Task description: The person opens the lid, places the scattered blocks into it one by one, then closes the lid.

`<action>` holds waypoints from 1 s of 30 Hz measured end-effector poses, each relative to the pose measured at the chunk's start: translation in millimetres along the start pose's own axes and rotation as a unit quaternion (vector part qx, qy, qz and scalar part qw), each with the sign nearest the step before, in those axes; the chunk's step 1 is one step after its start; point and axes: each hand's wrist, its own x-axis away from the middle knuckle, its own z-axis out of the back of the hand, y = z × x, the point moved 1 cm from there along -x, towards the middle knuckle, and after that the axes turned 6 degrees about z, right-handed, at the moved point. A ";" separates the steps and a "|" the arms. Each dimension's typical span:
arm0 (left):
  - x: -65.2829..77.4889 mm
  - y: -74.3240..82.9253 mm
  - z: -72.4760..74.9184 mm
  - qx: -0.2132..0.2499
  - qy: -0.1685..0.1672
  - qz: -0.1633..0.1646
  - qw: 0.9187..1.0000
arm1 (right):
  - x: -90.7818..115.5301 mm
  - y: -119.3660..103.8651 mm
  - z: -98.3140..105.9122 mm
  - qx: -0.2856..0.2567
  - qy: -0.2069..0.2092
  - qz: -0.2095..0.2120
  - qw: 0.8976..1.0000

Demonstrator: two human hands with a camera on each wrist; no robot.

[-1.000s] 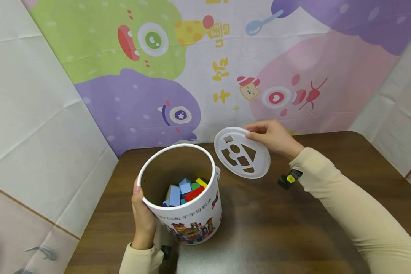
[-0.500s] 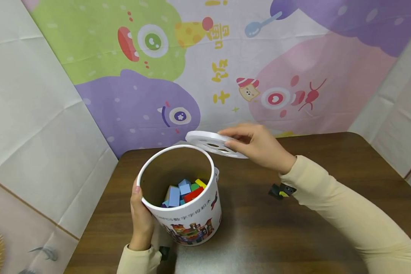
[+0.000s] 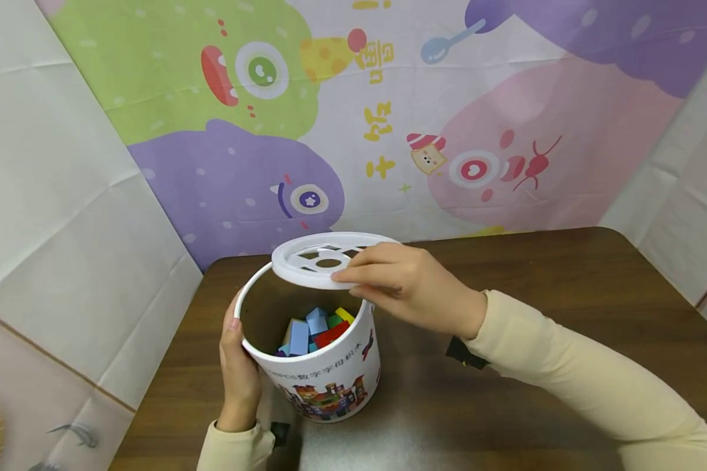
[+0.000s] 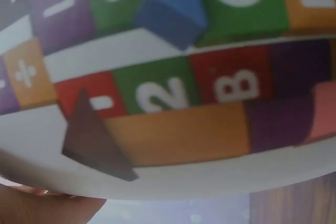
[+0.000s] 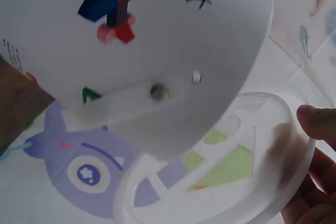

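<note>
A white bucket [image 3: 324,386] with printed block pictures stands on the table, its mouth uncovered toward me. Colored building blocks [image 3: 299,337] in blue, red, green and yellow lie inside at the bottom. My left hand [image 3: 239,376] holds the bucket's left side, thumb at the rim. Between thumb and fingers my right hand [image 3: 415,288] pinches the edge of a white lid [image 3: 297,265] with shaped cutouts. The lid is tilted over the bucket's back right rim. In the right wrist view the lid [image 5: 262,182] appears beside the bucket wall [image 5: 210,35].
The brown wooden table [image 3: 542,392] extends to the right of the bucket. Behind it hangs a cartoon-printed cloth [image 3: 383,98], and pale panels [image 3: 53,196] flank the table on both sides.
My right hand has carried the lid leftward from beside the bucket to above its back rim, turning it flatter on the way. The left hand and bucket have hardly moved.
</note>
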 end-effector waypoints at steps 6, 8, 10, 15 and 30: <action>0.5 6.7 -0.7 0.003 0.000 -0.017 1.000 | -1.9 -10.7 -13.8 0.029 -0.012 0.077 0.996; 1.0 9.0 -1.1 0.002 0.003 -0.020 1.000 | -1.8 -14.8 -18.6 0.045 -0.019 0.099 0.994; 1.5 11.7 -1.8 0.002 0.006 -0.023 1.000 | -1.6 -18.9 -23.8 0.058 -0.025 0.118 0.991; 3.0 16.2 -2.9 0.014 0.003 -0.026 1.000 | -0.3 -27.3 -36.5 0.066 -0.035 0.143 0.987; 3.4 25.9 -6.8 0.010 0.006 -0.013 1.000 | 0.8 -36.4 -50.7 0.078 -0.054 0.160 0.983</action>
